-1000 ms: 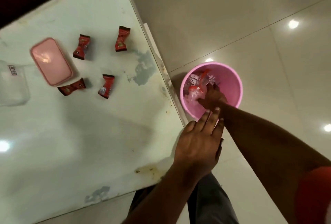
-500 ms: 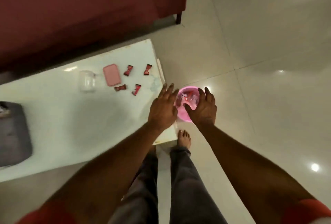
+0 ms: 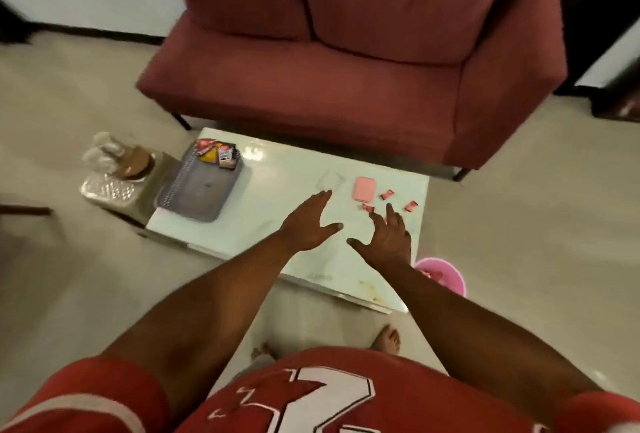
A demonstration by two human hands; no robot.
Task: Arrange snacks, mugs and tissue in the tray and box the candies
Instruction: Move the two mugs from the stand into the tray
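Observation:
I stand over a low white table [image 3: 277, 197]. Both my hands hover above it, fingers spread and empty: my left hand [image 3: 308, 224] near the middle, my right hand [image 3: 388, 238] close to the candies. Red wrapped candies [image 3: 387, 194] [image 3: 411, 205] [image 3: 367, 208] lie at the table's right end beside a pink lid [image 3: 364, 188] and a clear box [image 3: 329, 180]. A grey tray [image 3: 194, 193] at the left end holds snack packets [image 3: 218, 153] in its far corner.
A pink bin [image 3: 446, 275] with wrappers stands on the floor at the table's right front corner. A red sofa [image 3: 346, 51] fills the far side. Left of the table a low stand carries glass mugs [image 3: 104, 152], a brown thing [image 3: 133, 162] and a foil pack [image 3: 107, 188].
I have stood up and the view has swung from the bin to the whole table. My right hand left the bin, and both hands moved over the tabletop.

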